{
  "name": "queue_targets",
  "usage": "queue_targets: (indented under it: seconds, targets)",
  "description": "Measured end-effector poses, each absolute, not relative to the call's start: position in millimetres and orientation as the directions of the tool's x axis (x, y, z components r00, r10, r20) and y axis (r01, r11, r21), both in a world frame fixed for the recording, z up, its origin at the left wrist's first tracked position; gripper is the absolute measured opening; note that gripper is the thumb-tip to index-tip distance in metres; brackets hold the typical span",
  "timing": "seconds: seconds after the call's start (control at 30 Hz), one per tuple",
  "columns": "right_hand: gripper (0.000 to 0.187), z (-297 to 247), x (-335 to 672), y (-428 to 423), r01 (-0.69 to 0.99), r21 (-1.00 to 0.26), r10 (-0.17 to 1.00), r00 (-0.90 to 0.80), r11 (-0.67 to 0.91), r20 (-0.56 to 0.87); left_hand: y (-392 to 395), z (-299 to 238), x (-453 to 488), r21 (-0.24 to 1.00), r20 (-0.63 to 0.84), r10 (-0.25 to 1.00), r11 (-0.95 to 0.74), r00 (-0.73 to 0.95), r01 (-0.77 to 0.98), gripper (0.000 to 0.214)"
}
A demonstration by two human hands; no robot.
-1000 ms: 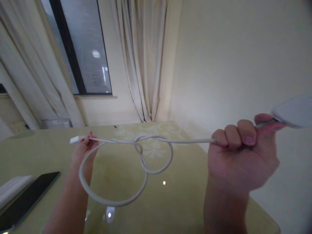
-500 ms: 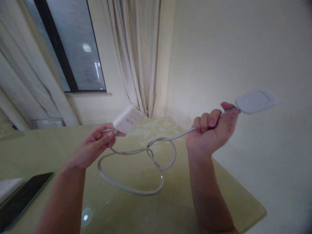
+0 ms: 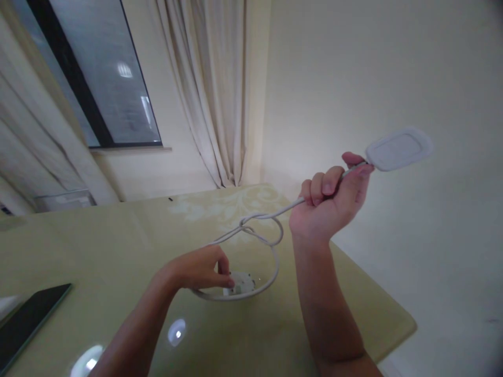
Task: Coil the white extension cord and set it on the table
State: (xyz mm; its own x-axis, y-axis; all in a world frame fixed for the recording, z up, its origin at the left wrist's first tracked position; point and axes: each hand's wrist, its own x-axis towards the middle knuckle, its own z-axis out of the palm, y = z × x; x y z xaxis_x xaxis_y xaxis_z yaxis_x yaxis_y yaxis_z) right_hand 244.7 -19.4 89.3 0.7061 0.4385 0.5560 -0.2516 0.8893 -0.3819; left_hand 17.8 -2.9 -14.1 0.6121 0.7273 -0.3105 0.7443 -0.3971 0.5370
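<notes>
My right hand [image 3: 332, 196] is raised, its fingers wrapped round a pale cable [image 3: 291, 207] just below a flat white rounded head [image 3: 400, 149] that sticks out past the thumb. From there the cable runs down into a loose knot and a wide loop over the table. My left hand [image 3: 202, 268], back of the hand upward, pinches a white block-shaped piece [image 3: 243, 283] with small dark marks along its edge. That block shows inside the cable's loop, partly hidden by my fingers and the cable. Whether it touches the tabletop I cannot tell.
The glossy yellow-green table [image 3: 314, 324] ends at a rounded corner on the right, beside a pale wall. A black phone-like slab [image 3: 33, 322] lies at left next to a white object [image 3: 8, 305]. Behind stand a curtain [image 3: 214, 94] and a window [image 3: 106, 68].
My left hand has moved right and down and turned over, carrying the white block inside the cable's loop. My right hand still grips the cable; the whole view has shifted slightly.
</notes>
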Motion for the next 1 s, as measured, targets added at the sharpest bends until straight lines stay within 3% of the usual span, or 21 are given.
queue_targets:
  seconds: [0.13,0.23,0.33,0.57,0.63,0.7,0.77,0.87,0.93,1.0]
  targets:
    - [0.025,89.3,253.8,-16.1,-0.253,-0.369,0.431,0.71,0.894,0.557,-19.8,-4.8,33.5,0.501,-0.369,0.687,-0.419,0.625,0.757,0.06]
    - [0.023,90.8,260.6,-16.3,-0.279,-0.349,0.436,0.719,0.895,0.542,-33.7,5.1,40.6,0.546,-0.406,0.606,-0.44,0.684,0.713,0.076]
    - [0.024,92.5,267.6,-17.3,-0.286,-0.345,0.434,0.745,0.894,0.506,-44.0,14.2,42.9,0.651,-0.37,0.495,-0.466,0.786,0.599,0.065]
    - [0.027,88.6,284.1,-11.1,-0.268,-0.347,0.418,0.761,0.899,0.496,-61.8,31.4,32.2,0.819,-0.192,0.3,-0.476,0.934,0.321,0.073]
    - [0.028,86.8,286.5,-7.7,-0.262,-0.348,0.418,0.744,0.9,0.521,-68.5,39.6,24.8,0.852,-0.218,0.275,-0.415,0.936,0.32,0.057]
    - [0.028,85.9,286.6,-5.1,-0.263,-0.352,0.423,0.734,0.899,0.532,-72.7,46.2,14.4,0.886,-0.25,0.35,-0.294,0.902,0.36,0.039]
    - [0.027,86.2,283.9,-3.5,-0.282,-0.335,0.427,0.736,0.899,0.526,-71.5,47.6,1.6,0.92,-0.211,0.523,-0.178,0.826,0.348,0.04]
    - [0.025,87.3,276.0,-1.5,-0.33,-0.312,0.449,0.738,0.891,0.503,-59.0,40.1,-15.4,0.96,0.04,0.791,-0.2,0.61,0.196,0.033]
    - [0.025,87.1,270.0,0.6,-0.347,-0.351,0.488,0.71,0.87,0.507,-47.6,33.1,-21.1,0.966,0.196,0.874,-0.251,0.445,0.067,0.02]
    - [0.026,85.7,265.6,3.4,-0.344,-0.427,0.539,0.655,0.836,0.53,-37.9,28.0,-21.6,0.968,0.249,0.918,-0.234,0.308,-0.085,0.02]
